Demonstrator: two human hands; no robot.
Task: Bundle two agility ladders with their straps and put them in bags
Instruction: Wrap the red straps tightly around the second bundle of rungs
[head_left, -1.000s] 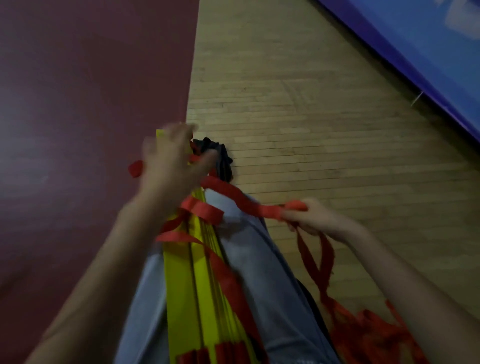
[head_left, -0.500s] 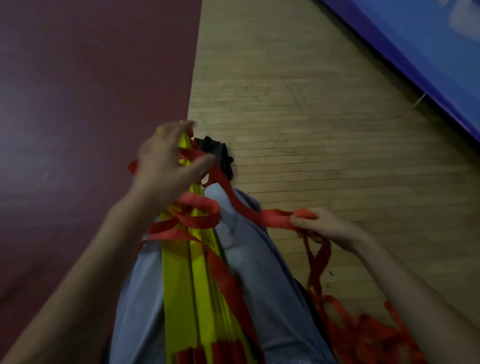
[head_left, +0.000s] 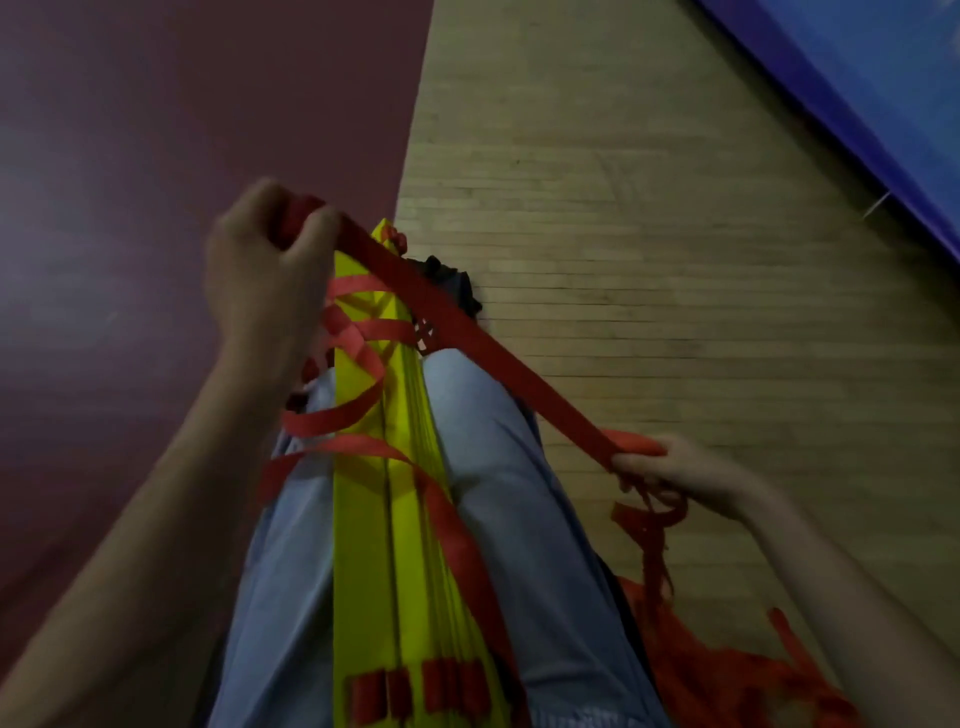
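A stack of yellow agility ladder rungs (head_left: 387, 530) lies lengthwise between my legs in light blue trousers (head_left: 514, 519). Red strap loops cross its far half. A long red strap (head_left: 483, 353) runs taut from my left hand (head_left: 265, 270), raised above the stack's far end, down to my right hand (head_left: 675, 473) by my right knee. Both hands are closed on that strap. More loose red strap (head_left: 727, 675) lies piled on the floor at the lower right.
A dark red mat (head_left: 182, 156) covers the floor on the left, and wooden floorboards (head_left: 649, 234) lie ahead and right. A blue mat (head_left: 857, 78) slants across the top right corner. Something dark (head_left: 457, 286) sits just past my knees.
My left hand has lifted from the stack's far end and pulled the strap up and left. The strap between my hands is now straight and taut. My right hand has moved slightly lower.
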